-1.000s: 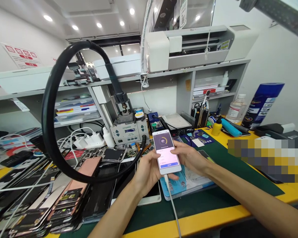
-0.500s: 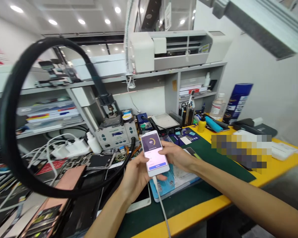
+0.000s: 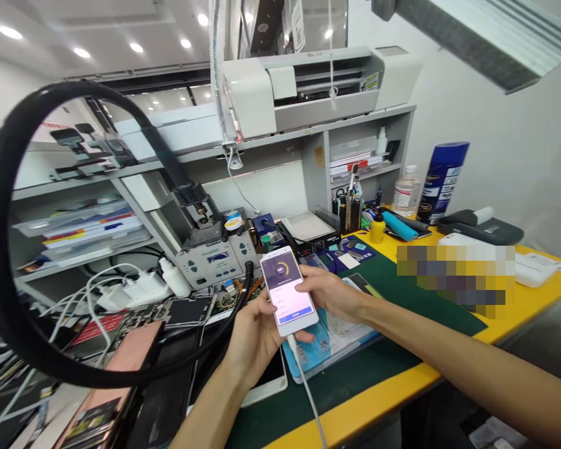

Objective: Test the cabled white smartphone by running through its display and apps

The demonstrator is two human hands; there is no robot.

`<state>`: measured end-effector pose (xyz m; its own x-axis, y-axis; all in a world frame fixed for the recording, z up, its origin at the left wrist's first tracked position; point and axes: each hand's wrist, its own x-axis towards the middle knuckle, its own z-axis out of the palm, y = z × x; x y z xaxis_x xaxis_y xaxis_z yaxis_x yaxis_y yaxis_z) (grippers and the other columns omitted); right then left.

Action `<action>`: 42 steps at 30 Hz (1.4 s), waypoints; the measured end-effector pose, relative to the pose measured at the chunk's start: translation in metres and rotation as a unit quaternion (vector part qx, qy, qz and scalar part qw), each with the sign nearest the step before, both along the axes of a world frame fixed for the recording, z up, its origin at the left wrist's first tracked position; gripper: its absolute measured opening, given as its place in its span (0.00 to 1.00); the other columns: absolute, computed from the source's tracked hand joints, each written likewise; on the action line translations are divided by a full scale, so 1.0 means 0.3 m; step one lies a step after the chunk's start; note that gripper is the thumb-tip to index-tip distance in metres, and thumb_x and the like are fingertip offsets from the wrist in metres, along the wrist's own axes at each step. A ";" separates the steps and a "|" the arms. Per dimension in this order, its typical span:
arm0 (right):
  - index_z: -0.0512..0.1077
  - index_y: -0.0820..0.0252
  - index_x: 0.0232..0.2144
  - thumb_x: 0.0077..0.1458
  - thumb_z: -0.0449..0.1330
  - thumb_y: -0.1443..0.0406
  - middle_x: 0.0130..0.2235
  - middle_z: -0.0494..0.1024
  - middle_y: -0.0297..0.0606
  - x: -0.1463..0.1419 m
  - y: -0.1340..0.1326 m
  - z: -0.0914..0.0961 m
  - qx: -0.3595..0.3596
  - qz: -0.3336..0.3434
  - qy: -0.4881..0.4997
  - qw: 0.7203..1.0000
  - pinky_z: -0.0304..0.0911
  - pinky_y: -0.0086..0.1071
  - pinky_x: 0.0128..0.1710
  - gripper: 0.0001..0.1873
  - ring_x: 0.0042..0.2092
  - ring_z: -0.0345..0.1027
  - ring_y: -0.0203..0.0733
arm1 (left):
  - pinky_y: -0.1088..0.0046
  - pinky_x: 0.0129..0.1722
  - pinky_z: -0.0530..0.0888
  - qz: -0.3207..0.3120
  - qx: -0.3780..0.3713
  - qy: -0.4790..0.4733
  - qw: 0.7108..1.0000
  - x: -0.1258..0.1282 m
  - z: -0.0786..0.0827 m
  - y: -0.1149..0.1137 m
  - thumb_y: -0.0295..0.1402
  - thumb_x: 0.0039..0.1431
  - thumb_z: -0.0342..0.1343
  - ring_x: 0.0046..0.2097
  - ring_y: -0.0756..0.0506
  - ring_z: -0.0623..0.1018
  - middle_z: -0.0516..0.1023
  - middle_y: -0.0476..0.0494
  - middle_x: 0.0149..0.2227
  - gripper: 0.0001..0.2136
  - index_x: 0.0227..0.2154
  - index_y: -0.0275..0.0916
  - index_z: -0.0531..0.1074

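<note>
A white smartphone (image 3: 287, 289) with a lit purple and white screen is held above the green mat (image 3: 402, 312). My left hand (image 3: 252, 333) grips it from the left and underneath. My right hand (image 3: 330, 290) holds its right edge, thumb resting on the screen. A white cable (image 3: 308, 399) hangs from the phone's bottom end towards the table's front edge. Beneath the phone lie a blue package (image 3: 318, 349) and another white phone (image 3: 266, 383).
A thick black hose (image 3: 0, 262) loops at the left, leading to a grey rework station (image 3: 212, 255). Stacked phone parts (image 3: 98, 386) cover the left side. Bottles (image 3: 406, 193), a blue can (image 3: 442, 181) and tools stand at the back right. Shelves rise behind.
The view has swung to the right, so the bench and hose shifted left in the picture. Both hands keep holding the phone in the same way.
</note>
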<state>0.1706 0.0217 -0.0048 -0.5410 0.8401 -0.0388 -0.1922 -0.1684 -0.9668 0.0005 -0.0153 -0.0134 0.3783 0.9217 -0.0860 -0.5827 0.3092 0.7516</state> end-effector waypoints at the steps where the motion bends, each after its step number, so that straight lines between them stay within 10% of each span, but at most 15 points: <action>1: 0.70 0.59 0.41 0.47 0.60 0.63 0.34 0.77 0.40 0.000 -0.002 0.002 0.001 0.001 -0.002 1.000 0.61 0.36 0.35 0.16 0.36 0.70 0.45 | 0.56 0.37 0.81 -0.004 0.001 -0.002 1.000 0.000 -0.001 0.001 0.21 0.51 0.47 0.41 0.39 0.79 0.77 0.39 0.47 0.30 0.60 0.37 0.60; 42: 0.69 0.59 0.54 0.59 0.54 0.63 0.43 0.78 0.44 -0.012 -0.009 -0.002 0.003 0.001 0.006 1.000 0.64 0.39 0.39 0.21 0.42 0.70 0.49 | 0.59 0.39 0.78 -0.026 0.009 -0.044 0.999 -0.015 -0.031 0.007 0.24 0.50 0.47 0.41 0.40 0.78 0.77 0.37 0.44 0.27 0.56 0.34 0.64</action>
